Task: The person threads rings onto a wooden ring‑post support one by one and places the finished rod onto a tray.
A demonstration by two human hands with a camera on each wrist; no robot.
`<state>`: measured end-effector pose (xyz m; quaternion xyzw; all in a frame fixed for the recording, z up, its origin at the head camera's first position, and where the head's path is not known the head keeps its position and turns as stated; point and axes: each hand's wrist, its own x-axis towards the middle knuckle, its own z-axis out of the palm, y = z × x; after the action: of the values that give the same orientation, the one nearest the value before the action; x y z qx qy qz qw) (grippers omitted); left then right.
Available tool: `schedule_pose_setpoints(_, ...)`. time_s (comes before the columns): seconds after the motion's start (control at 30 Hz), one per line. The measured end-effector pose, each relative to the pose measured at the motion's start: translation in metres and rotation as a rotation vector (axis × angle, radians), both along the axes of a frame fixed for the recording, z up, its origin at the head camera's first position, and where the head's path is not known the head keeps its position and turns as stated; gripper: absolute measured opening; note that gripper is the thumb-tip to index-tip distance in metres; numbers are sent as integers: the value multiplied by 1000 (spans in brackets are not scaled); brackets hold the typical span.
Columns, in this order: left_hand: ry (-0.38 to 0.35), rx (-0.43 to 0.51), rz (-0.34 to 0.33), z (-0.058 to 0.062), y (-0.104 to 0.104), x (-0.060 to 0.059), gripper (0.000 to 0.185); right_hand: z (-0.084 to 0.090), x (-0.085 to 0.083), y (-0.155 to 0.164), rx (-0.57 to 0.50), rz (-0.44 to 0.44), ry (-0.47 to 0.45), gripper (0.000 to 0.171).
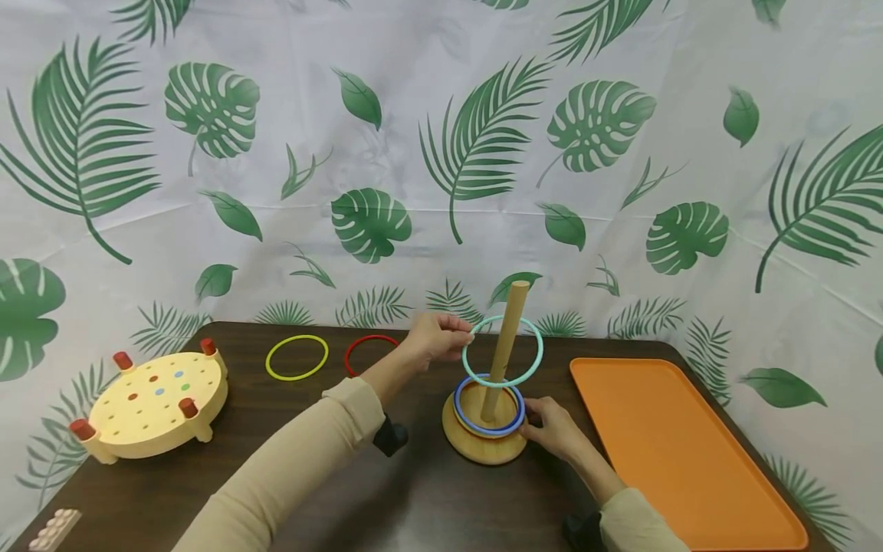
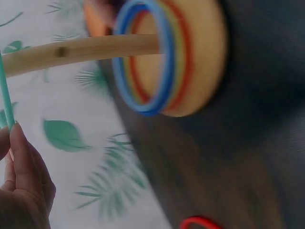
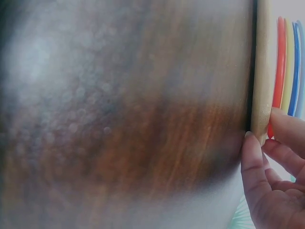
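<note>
A wooden stand with an upright peg is on the dark table. A blue ring lies on its base, over a yellow and a red ring. My left hand pinches a teal ring that encircles the peg partway down, tilted. My right hand grips the right rim of the base. In the left wrist view the teal ring runs up from my fingertips beside the peg. The right wrist view has my fingers on the base edge.
A loose yellow ring and red ring lie behind my left arm. A pale round peg board is at the left, a beige brick at the front left corner. An orange tray fills the right side.
</note>
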<state>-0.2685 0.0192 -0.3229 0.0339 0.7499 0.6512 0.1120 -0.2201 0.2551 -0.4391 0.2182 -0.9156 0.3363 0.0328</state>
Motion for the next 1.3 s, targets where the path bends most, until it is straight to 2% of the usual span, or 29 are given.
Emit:
schedule_pose_setpoints(0.23,-35,-41,68,-43,-5,1,17,0,0,-1,-6,-21,-10,34)
schedule_pose_setpoints(0.37,-48,-41,83,-59,-6,3,16,0,0,-1,-3,-42,-26,36)
schedule_pose_setpoints(0.5,-52,-44,94,-70,-6,4,16,0,1,-1,-5,-73,-47,39)
schedule_pose_setpoints(0.83,-67,-65,140,-84,-1,-1,14,1,1,-2,4,-78,-44,38)
schedule_pose_setpoints(1.3,-77,-78,166,-94,4,-5,12,1,-4,0,-19,15,-45,38)
